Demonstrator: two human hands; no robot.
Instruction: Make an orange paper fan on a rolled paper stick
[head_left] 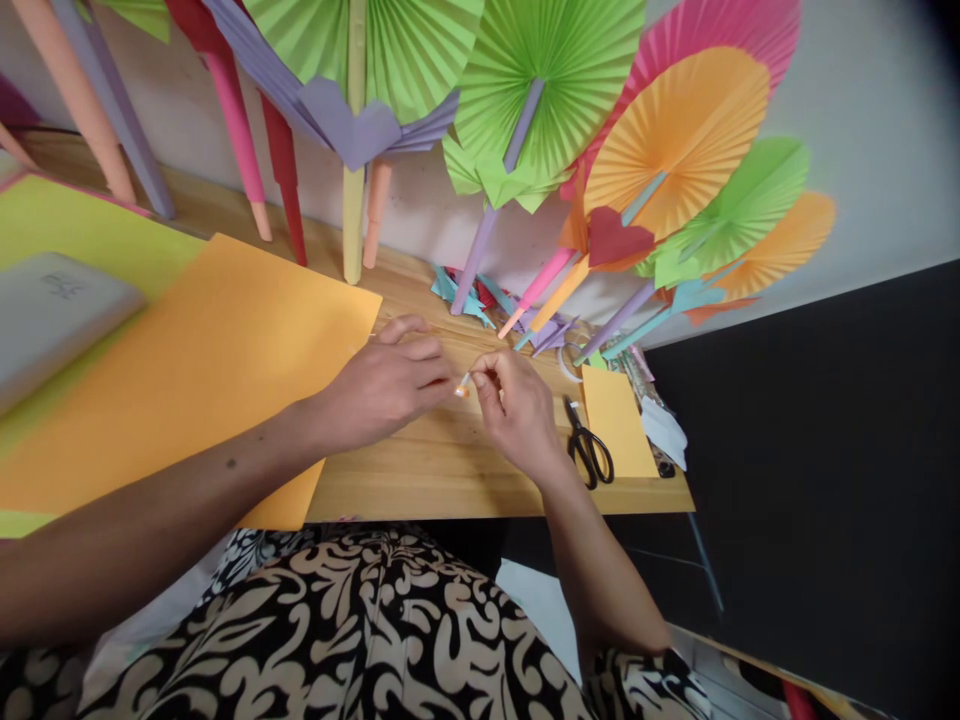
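Note:
My right hand (517, 405) pinches a short thin white piece with an orange end (463, 386) between thumb and forefinger, just above the wooden table. What kind of thing it is, I cannot make out. Close on its left is my left hand (394, 385), fingers bent and pressed together, their tips beside the orange end. Whatever those fingertips hold, if anything, is hidden. Black-handled scissors (589, 445) lie to the right of my right hand, next to a small yellow-orange paper (619, 422). A large orange sheet (225, 370) passes under my left forearm.
Pleated paper fans (551, 85) on rolled-paper handles lean on the wall along the table's back. Cut paper scraps (465, 297) and a tape roll (570, 362) lie below them. A white box-like object (60, 315) rests at left. The wooden table (442, 480) ends before my lap.

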